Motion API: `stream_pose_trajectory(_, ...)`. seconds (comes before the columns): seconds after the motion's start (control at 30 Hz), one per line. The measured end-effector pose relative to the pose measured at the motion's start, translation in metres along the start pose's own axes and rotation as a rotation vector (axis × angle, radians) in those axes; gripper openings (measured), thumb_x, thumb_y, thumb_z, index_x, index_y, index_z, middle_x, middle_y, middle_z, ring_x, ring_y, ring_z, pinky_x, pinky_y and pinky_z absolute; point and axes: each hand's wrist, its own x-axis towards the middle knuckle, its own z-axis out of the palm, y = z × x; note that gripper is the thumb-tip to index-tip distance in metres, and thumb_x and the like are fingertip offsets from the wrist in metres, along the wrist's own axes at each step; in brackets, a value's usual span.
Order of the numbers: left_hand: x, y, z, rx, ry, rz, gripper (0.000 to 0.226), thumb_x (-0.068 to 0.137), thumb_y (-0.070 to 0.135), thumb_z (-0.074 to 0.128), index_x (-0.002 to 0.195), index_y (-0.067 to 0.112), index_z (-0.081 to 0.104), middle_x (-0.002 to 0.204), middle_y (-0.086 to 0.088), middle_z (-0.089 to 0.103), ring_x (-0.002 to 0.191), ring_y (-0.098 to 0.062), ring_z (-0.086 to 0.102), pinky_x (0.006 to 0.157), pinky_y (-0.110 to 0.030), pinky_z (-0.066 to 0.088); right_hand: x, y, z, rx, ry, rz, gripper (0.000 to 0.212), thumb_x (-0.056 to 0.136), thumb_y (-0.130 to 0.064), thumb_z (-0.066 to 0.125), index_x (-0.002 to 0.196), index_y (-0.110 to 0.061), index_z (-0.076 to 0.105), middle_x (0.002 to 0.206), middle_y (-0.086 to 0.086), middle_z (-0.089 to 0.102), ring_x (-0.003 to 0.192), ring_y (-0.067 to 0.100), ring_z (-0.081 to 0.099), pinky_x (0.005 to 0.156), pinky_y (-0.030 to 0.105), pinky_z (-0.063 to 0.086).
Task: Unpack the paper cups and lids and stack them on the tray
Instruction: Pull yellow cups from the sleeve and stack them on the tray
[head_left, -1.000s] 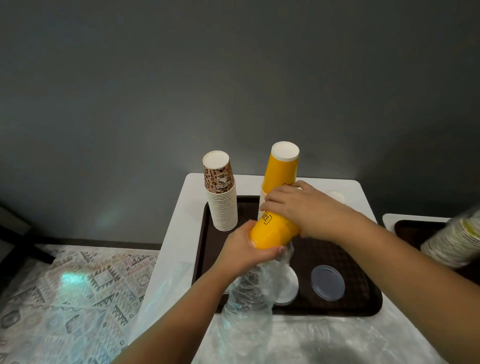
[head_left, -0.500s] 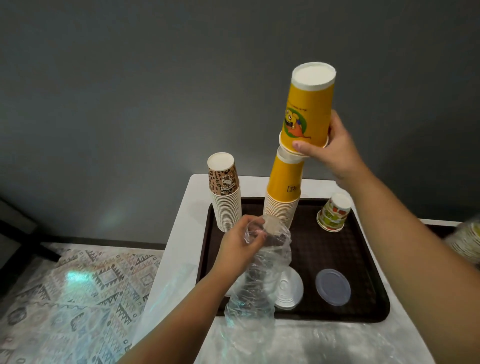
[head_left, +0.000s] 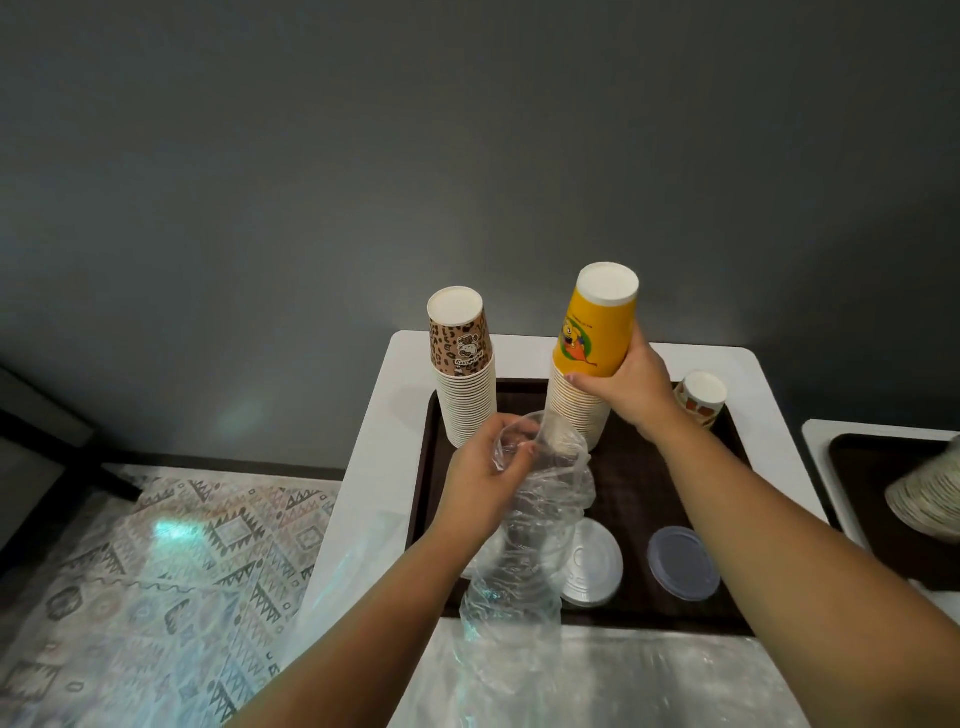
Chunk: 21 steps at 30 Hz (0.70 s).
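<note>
setting: a plain indoor room, most likely a home or a small drinks-serving corner; the exact type cannot be told. evidence: a white bench (head_left: 519, 358) with rounded corners stands against a bare dark grey wall (head_left: 467, 156). a brown serving tray (head_left: 649, 483) lies on it, carrying inverted stacks of disposable cups (head_left: 462, 374) and loose lids (head_left: 683, 564). a second bench (head_left: 821, 441) with another tray (head_left: 872, 467) stands just beside, to the right. a patterned rug (head_left: 156, 571) covers the floor at left.
</note>
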Motion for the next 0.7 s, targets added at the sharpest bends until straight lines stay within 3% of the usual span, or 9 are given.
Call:
stream_pose_trajectory(0.13,-0.003,0.0,-0.002,-0.006,0.006,-0.007,0.014,0.09,0.013,0.06,0.096,0.025,0.063,0.096,0.016,0.067,0.093,-0.001,0.061,0.088,-0.031,0.052,-0.004,0.003,-0.001,0.044,-0.045,0.012,0.098,0.065,-0.029,0.085,0.144,-0.019,0.027,0.143,0.005,0.044,0.128,0.025,0.045,0.102,0.041,0.041)
stream_pose_trajectory(0.2,-0.003,0.001,-0.005,-0.008,0.005,-0.001,0.013,0.09,0.013,0.06,0.098,0.024,0.063,0.096,0.018,0.067,0.093,-0.001,0.062,0.087,-0.029,0.051,-0.017,0.009,-0.004,0.155,0.067,0.086,0.103,0.065,-0.031,0.085,0.146,-0.018,0.022,0.148,0.005,0.034,0.133,0.022,0.038,0.106,0.039,0.038)
stream_pose_trajectory(0.3,-0.004,0.004,-0.007,-0.012,-0.002,0.014,0.013,0.091,0.012,0.06,0.098,0.022,0.064,0.092,0.021,0.067,0.091,-0.001,0.062,0.085,-0.026,0.051,-0.055,0.011,-0.006,0.367,0.265,0.156,0.086,0.069,-0.034,0.08,0.139,-0.015,0.033,0.139,0.006,0.038,0.127,0.02,0.044,0.095,0.028,0.041)
stream_pose_trajectory(0.37,-0.005,0.009,-0.005,-0.032,-0.012,0.034,0.012,0.091,0.012,0.059,0.1,0.019,0.064,0.093,0.02,0.067,0.089,0.003,0.061,0.081,-0.018,0.05,-0.082,0.007,-0.007,0.474,0.072,0.135,0.086,0.064,-0.04,0.079,0.137,-0.018,0.038,0.136,0.001,0.042,0.126,0.019,0.048,0.094,0.028,0.044)
stream_pose_trajectory(0.43,-0.007,0.016,-0.001,-0.031,-0.024,0.066,0.013,0.092,0.012,0.058,0.103,0.016,0.063,0.097,0.014,0.067,0.087,0.006,0.06,0.078,-0.012,0.048,-0.106,0.001,-0.009,0.467,-0.23,0.084,0.106,0.052,-0.053,0.084,0.142,-0.031,0.032,0.146,-0.006,0.033,0.13,0.015,0.044,0.1,0.034,0.045)
stream_pose_trajectory(0.53,-0.012,0.028,0.005,-0.061,-0.051,0.13,0.013,0.092,0.011,0.058,0.103,0.016,0.063,0.097,0.007,0.067,0.089,-0.002,0.063,0.081,-0.02,0.051,-0.13,-0.012,-0.014,0.255,-0.353,-0.079,0.116,0.054,-0.035,0.091,0.145,-0.046,0.02,0.148,-0.015,0.025,0.132,0.003,0.036,0.105,0.026,0.039)
stream_pose_trajectory(0.63,-0.02,0.039,0.006,-0.118,-0.099,0.146,0.017,0.089,0.012,0.062,0.106,0.015,0.061,0.096,0.006,0.067,0.091,-0.007,0.064,0.084,-0.028,0.053,-0.142,-0.027,-0.014,0.182,-0.25,-0.172,0.086,0.07,-0.013,0.082,0.139,-0.037,0.037,0.132,-0.009,0.053,0.117,0.001,0.054,0.093,0.017,0.045)
stream_pose_trajectory(0.7,-0.025,0.043,0.002,-0.216,-0.139,0.113,0.038,0.082,0.023,0.07,0.116,0.014,0.055,0.105,0.003,0.066,0.096,-0.009,0.065,0.085,-0.029,0.054,-0.147,-0.033,-0.017,0.235,-0.144,-0.165,0.061,0.077,-0.011,0.075,0.13,-0.028,0.051,0.12,-0.003,0.065,0.108,0.008,0.062,0.095,0.032,0.05)
